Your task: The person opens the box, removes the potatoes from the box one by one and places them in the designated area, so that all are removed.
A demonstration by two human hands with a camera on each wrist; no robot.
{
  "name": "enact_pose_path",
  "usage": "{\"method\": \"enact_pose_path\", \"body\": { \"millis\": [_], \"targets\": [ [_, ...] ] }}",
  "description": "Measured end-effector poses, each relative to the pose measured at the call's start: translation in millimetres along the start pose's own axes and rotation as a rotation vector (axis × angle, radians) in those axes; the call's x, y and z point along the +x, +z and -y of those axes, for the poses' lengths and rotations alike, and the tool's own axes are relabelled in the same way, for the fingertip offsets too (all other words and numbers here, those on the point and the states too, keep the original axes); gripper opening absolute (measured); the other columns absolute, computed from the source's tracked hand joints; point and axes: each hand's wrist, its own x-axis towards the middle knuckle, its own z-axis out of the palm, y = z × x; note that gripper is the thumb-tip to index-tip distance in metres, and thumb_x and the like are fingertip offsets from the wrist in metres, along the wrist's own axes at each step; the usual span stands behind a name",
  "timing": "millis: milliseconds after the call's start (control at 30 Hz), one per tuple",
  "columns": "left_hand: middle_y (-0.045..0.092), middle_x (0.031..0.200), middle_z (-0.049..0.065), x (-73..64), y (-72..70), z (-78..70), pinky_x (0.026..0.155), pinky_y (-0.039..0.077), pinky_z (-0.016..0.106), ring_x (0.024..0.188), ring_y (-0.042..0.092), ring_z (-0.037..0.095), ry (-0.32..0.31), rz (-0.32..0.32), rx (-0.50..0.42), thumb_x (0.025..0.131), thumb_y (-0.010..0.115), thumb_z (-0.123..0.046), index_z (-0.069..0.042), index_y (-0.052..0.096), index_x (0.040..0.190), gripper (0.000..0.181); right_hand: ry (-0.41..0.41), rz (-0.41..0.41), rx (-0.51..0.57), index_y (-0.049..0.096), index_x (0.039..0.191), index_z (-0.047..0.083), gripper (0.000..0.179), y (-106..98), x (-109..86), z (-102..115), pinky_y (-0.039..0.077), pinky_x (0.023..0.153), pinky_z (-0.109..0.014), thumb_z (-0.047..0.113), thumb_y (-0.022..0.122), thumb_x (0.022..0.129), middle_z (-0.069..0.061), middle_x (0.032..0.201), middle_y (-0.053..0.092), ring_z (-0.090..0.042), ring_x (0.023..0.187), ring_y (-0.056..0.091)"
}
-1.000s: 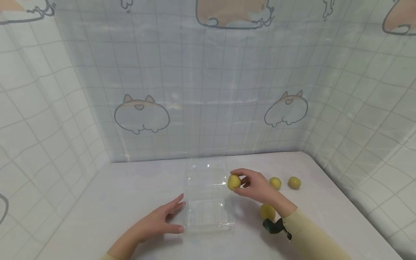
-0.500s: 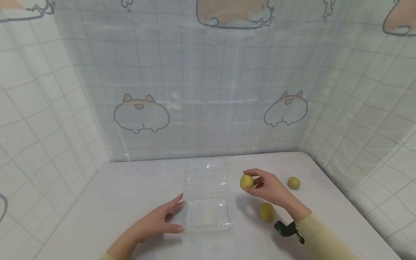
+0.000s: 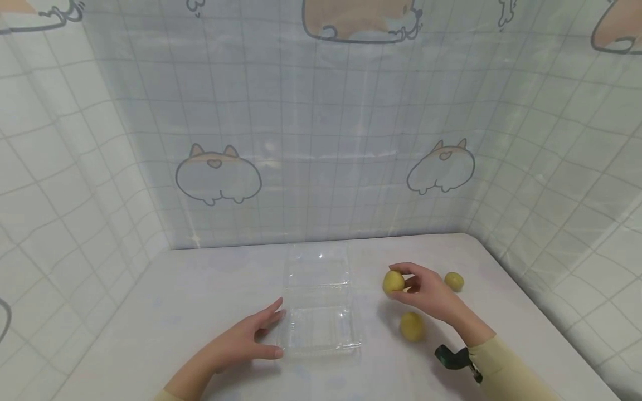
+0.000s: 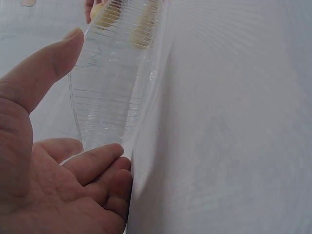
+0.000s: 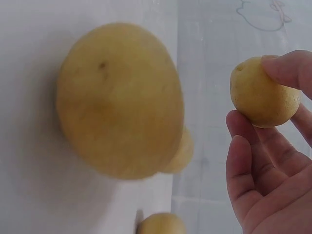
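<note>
My right hand (image 3: 423,287) pinches a small yellow potato (image 3: 393,282) above the table, right of a clear plastic clamshell box (image 3: 321,348). The same potato (image 5: 258,95) shows between thumb and fingers in the right wrist view. A larger potato (image 3: 412,326) lies on the table below that hand, and a small one (image 3: 453,281) farther right. Another small potato (image 5: 181,155) appears in the right wrist view, hidden in the head view. My left hand (image 3: 246,341) is at the box's left side, thumb and fingers spread; its fingertips (image 4: 114,150) are close against the wall.
The box's lid (image 3: 318,273) is folded back toward the rear of the white table (image 3: 215,284). Curtain-like walls (image 3: 321,139) with a grid and dog drawings enclose the back and sides. A dark green strap piece (image 3: 453,357) hangs at the right wrist.
Holding the potato, my right hand has moved to the right, away from the box, and now covers the small potato behind it. My left hand stays in place.
</note>
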Motion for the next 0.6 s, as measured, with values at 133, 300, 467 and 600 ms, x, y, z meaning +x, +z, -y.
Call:
{"method": "enact_pose_path", "body": {
  "millis": [133, 300, 467, 600],
  "targets": [
    [0.041, 0.154, 0.003, 0.0, 0.1, -1.0, 0.110, 0.031, 0.054, 0.135, 0.045, 0.033, -0.001, -0.002, 0.007, 0.082, 0.081, -0.038, -0.020, 0.018, 0.160, 0.102, 0.008, -0.003, 0.004, 0.060, 0.131, 0.019, 0.055, -4.9, -5.4, -6.9, 0.056, 0.075, -0.029, 0.026, 0.083, 0.082, 0.000, 0.125, 0.063, -0.017, 0.094, 0.065],
    [0.042, 0.153, 0.002, -0.2, 0.4, -1.3, 0.110, 0.032, 0.054, 0.135, 0.045, 0.032, -0.001, -0.004, 0.013, 0.082, 0.081, -0.038, -0.020, 0.018, 0.160, 0.102, 0.023, -0.012, 0.008, 0.059, 0.132, 0.018, 0.055, -12.8, -12.9, -13.4, 0.056, 0.075, -0.029, 0.029, 0.082, 0.083, -0.004, 0.128, 0.061, -0.018, 0.096, 0.063],
    [0.041, 0.153, 0.002, 0.0, 0.2, -0.3, 0.110, 0.032, 0.054, 0.135, 0.045, 0.032, 0.002, -0.001, 0.006, 0.082, 0.081, -0.038, -0.022, 0.018, 0.160, 0.102, 0.056, -0.030, -0.003, 0.059, 0.133, 0.018, 0.056, -19.1, -21.6, -16.8, 0.056, 0.075, -0.028, 0.031, 0.081, 0.083, -0.004, 0.127, 0.062, -0.018, 0.097, 0.063],
    [0.040, 0.154, 0.003, 0.5, 0.3, 0.0, 0.110, 0.031, 0.053, 0.136, 0.043, 0.032, 0.003, 0.004, -0.008, 0.082, 0.081, -0.037, -0.022, 0.018, 0.160, 0.102, 0.074, -0.052, -0.021, 0.059, 0.133, 0.017, 0.057, -23.2, -27.4, -24.4, 0.055, 0.074, -0.029, 0.034, 0.081, 0.083, -0.004, 0.126, 0.062, -0.017, 0.097, 0.064]
  ]
}}
